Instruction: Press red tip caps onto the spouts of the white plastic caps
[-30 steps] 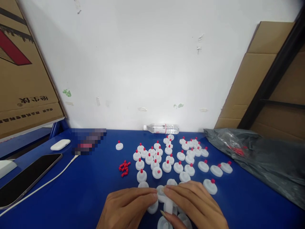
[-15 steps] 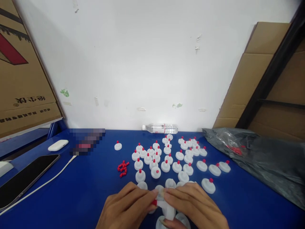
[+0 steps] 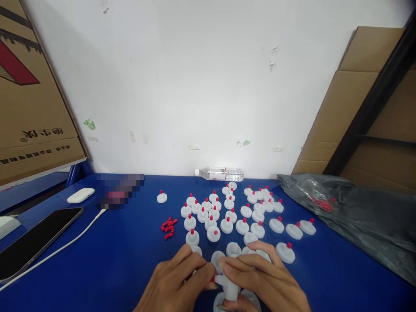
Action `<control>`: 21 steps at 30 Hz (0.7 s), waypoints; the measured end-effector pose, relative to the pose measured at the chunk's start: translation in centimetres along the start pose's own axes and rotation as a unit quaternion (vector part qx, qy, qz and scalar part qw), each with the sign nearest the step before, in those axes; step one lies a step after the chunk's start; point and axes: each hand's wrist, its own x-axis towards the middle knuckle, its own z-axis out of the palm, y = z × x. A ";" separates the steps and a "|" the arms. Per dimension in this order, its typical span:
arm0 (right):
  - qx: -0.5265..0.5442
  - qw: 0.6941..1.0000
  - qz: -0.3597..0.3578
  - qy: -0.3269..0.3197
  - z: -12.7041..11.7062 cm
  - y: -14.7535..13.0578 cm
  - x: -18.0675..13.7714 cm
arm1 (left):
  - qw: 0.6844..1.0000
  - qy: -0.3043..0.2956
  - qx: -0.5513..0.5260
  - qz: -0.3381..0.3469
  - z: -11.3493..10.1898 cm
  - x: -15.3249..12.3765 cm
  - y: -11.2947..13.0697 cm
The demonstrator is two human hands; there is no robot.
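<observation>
At the bottom centre, my right hand (image 3: 264, 275) is closed around a white plastic lid (image 3: 230, 289) whose narrow spout points left. My left hand (image 3: 180, 279) pinches a small red cap (image 3: 213, 278) at the tip of that spout. Whether the cap is fully seated is hidden by the fingers. Beyond my hands stand several white lids with red caps, such as a capped lid (image 3: 226, 225). Closer in, partly under my hands, lie several lids without visible red caps, among them a bare lid (image 3: 233, 249).
Loose red caps (image 3: 168, 228) form a small pile left of the lids. A clear bottle (image 3: 221, 174) lies by the wall. On the left are a phone (image 3: 39, 242), a white case (image 3: 81, 195) and a cable (image 3: 74, 242); a dark plastic bag (image 3: 357, 216) lies on the right.
The view has shifted slightly. My left fingers have moved a little at the red cap, and the right fingers have spread slightly, with one raised. Both hands keep their hold.
</observation>
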 end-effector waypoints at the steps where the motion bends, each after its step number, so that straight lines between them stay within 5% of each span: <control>1: 0.000 1.000 -0.001 -0.004 0.0 0.0 -0.1 | 1.000 0.006 0.004 0.003 0.0 0.1 0.1; 10: -0.078 0.996 0.025 0.030 0.0 0.2 -1.7 | 0.998 0.044 0.049 -0.012 0.0 -0.7 0.3; 15: -0.117 0.983 0.131 0.045 -1.1 1.9 -3.0 | 0.994 0.010 0.081 -0.078 -0.1 -1.8 0.0; 21: -0.171 0.968 0.171 0.064 -2.0 3.1 -3.9 | 0.992 -0.030 0.097 -0.077 0.4 -2.1 0.0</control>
